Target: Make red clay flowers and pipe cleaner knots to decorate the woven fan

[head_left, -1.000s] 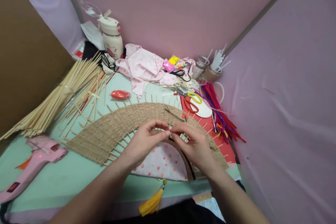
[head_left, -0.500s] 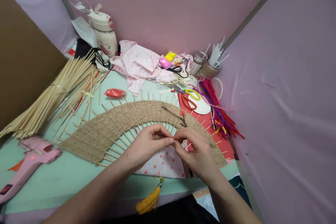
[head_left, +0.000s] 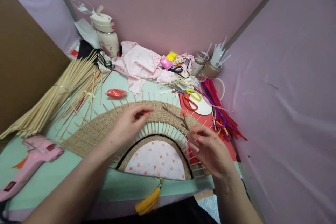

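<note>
A fan-shaped woven piece (head_left: 105, 126) of tan cord on wooden sticks lies on the mint table, with a dotted pink fabric half-circle (head_left: 155, 161) at its centre and a yellow tassel (head_left: 148, 201) below. My left hand (head_left: 130, 122) hovers over the weave, its fingers pinching a small red piece (head_left: 146, 113). Over the fan's right side, my right hand (head_left: 207, 148) is curled, holding a tiny red bit (head_left: 197, 138) at the fingertips. A small red bow (head_left: 183, 113) rests on the weave between the hands.
A pink glue gun (head_left: 31, 161) lies at the left front. A bundle of bamboo sticks (head_left: 52, 96) leans at the left by a cardboard sheet. Scissors (head_left: 190, 99), pipe cleaners (head_left: 220, 112), pink cloth (head_left: 139, 64), a bottle (head_left: 106, 36) and cups stand behind.
My hands, joined at the fan's inner edge, have parted: the left rose to the upper left with a red piece, the right slid right. The fabric half-circle is now uncovered.
</note>
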`<action>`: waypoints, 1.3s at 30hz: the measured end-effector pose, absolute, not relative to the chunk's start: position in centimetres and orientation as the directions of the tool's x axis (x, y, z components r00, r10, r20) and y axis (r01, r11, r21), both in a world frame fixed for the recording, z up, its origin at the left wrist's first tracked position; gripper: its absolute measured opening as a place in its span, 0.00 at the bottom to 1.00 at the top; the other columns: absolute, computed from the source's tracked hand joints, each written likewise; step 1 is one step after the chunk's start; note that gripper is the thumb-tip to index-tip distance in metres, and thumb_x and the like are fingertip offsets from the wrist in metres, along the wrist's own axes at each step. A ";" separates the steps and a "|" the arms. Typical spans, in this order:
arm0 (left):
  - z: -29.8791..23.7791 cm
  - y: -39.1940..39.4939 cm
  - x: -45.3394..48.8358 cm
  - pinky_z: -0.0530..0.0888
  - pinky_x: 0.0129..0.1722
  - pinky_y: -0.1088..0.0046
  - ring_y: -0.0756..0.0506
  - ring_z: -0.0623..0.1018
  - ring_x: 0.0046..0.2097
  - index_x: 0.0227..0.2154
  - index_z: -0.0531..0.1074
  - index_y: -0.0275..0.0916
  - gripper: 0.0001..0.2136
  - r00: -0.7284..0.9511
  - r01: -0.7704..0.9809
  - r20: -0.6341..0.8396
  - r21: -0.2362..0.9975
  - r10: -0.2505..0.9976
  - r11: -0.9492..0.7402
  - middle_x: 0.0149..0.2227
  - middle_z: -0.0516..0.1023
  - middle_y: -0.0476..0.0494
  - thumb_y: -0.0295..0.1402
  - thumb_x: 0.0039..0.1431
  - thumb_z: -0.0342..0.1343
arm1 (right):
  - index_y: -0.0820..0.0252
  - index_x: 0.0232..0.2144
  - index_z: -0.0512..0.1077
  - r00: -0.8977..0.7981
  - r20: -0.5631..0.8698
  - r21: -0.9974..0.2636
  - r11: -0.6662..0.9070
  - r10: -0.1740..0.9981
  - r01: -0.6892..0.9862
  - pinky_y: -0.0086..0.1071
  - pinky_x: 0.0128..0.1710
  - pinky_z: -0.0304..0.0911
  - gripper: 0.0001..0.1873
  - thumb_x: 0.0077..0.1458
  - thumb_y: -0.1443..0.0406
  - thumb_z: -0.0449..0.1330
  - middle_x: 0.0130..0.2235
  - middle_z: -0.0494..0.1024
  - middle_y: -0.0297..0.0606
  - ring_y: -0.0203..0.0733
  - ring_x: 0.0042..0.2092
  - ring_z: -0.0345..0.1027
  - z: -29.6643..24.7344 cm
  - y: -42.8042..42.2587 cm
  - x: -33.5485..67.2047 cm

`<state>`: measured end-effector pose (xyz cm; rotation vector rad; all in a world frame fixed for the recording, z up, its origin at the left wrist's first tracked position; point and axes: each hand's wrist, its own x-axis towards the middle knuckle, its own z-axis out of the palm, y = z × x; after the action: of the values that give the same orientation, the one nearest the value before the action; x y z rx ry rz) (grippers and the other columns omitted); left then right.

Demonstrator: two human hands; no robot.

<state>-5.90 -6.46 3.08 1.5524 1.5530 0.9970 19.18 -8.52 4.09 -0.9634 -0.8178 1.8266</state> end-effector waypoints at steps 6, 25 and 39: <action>3.4 -2.0 -7.8 0.70 0.42 0.64 0.40 0.77 0.40 0.33 0.77 0.40 0.10 -0.146 0.727 0.067 0.684 0.987 0.061 0.36 0.81 0.42 0.38 0.57 0.53 | 0.58 0.30 0.77 -0.257 -0.272 -0.892 -0.343 0.927 -0.294 0.25 0.22 0.49 0.10 0.46 0.60 0.71 0.24 0.67 0.31 0.30 0.25 0.55 3.1 -8.5 18.7; 3.0 1.8 -1.8 0.56 0.63 0.60 0.39 0.63 0.63 0.55 0.68 0.36 0.21 -0.152 0.325 0.131 0.943 0.980 -0.076 0.61 0.67 0.35 0.37 0.60 0.52 | 0.56 0.32 0.77 0.060 0.049 -0.995 0.054 0.997 -0.087 0.32 0.33 0.69 0.06 0.50 0.62 0.67 0.30 0.79 0.34 0.36 0.30 0.72 3.2 -7.5 17.3; 4.1 -7.3 1.3 0.60 0.64 0.61 0.39 0.62 0.66 0.63 0.56 0.32 0.42 0.381 -0.830 -0.345 0.281 0.858 0.481 0.64 0.64 0.31 0.63 0.58 0.32 | 0.67 0.68 0.43 -0.634 0.292 -0.367 0.696 0.716 0.617 0.56 0.67 0.42 0.43 0.62 0.44 0.43 0.69 0.49 0.52 0.53 0.70 0.36 2.3 -9.9 14.8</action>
<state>1.30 -7.34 4.13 0.0646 0.4803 1.0785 14.83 -9.89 2.30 -1.0336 -2.4899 0.3246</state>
